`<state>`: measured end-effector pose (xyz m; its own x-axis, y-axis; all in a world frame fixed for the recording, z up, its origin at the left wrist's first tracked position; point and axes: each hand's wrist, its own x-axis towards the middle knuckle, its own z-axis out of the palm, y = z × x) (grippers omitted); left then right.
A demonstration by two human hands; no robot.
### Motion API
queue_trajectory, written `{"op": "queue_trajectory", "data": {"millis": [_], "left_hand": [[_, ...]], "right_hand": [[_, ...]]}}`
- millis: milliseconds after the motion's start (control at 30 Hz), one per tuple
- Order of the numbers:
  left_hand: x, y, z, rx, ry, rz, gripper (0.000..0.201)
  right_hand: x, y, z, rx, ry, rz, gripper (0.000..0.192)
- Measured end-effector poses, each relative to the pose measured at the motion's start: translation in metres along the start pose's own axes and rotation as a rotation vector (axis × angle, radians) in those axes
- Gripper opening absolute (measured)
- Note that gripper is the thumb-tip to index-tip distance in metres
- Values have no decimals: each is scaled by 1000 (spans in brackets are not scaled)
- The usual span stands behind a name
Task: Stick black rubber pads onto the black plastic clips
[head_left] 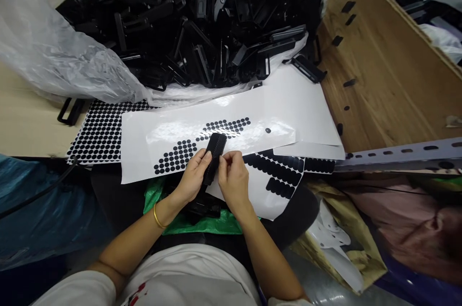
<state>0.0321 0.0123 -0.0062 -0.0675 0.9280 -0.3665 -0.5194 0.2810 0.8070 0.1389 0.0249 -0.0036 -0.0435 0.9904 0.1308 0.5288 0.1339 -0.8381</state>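
Note:
My left hand [195, 175] is closed around a black plastic part [215, 146] with a ribbed, carbon-like face, held tilted above the sticker sheets. My right hand [234, 177] is pinched at the part's right edge; whatever lies between its fingertips is too small to make out. Beneath them spreads a white sheet of round black stickers [176, 156], with many dots gone from it. Lower right, another white sheet [263, 204] carries rows of longer black stickers [276, 171].
A large heap of black plastic parts [202, 22] fills a clear plastic bag [97, 63] at the back. A full dot sheet [101, 133] lies left, beside a loose black part [71, 111]. Right stands a wooden panel [378, 70]. Green plastic [216, 224] with black parts rests on my lap.

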Motion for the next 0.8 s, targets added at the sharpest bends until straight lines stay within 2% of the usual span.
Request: {"op": "queue_trajectory", "data": {"millis": [100, 233, 333, 467, 600, 700, 800], "left_hand": [[0, 2, 2, -40, -82, -88, 31], [4, -3, 6, -62, -172, -188, 32], [7, -9, 9, -61, -164, -216, 31], [8, -12, 13, -70, -116, -215, 26], [9, -11, 12, -81, -119, -216, 22], [8, -9, 10, -102, -154, -219, 19], [6, -6, 8, -115, -218, -260, 23]], "right_hand": [[-9, 13, -25, -102, 102, 13, 5], [-29, 34, -75, -311, 140, 71, 10], [-38, 47, -98, -460, 147, 104, 15], [-38, 58, -97, -541, 122, 112, 20], [-33, 63, -91, -479, 108, 133, 18], [-31, 56, -95, -388, 50, 156, 16], [-30, 38, -95, -176, -91, 186, 16]]}}
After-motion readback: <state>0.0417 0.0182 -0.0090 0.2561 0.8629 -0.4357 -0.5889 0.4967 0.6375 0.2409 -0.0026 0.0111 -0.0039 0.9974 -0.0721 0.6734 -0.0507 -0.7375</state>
